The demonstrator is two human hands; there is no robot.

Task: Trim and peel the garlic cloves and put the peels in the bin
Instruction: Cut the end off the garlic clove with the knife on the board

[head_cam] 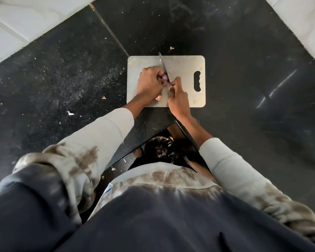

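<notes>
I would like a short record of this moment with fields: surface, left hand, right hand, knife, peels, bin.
surface: grey cutting board on a dark counter
left hand: holds a purplish garlic clove on the board
right hand: grip on the knife
knife: blade at the clove, tip pointing away
peels: scraps on the board and counter
bin: below the counter edge, dark liner, peels inside

My left hand (149,82) covers most of the garlic clove (164,76); I can't see the knife (163,64) handle inside my right hand (177,99).
</notes>
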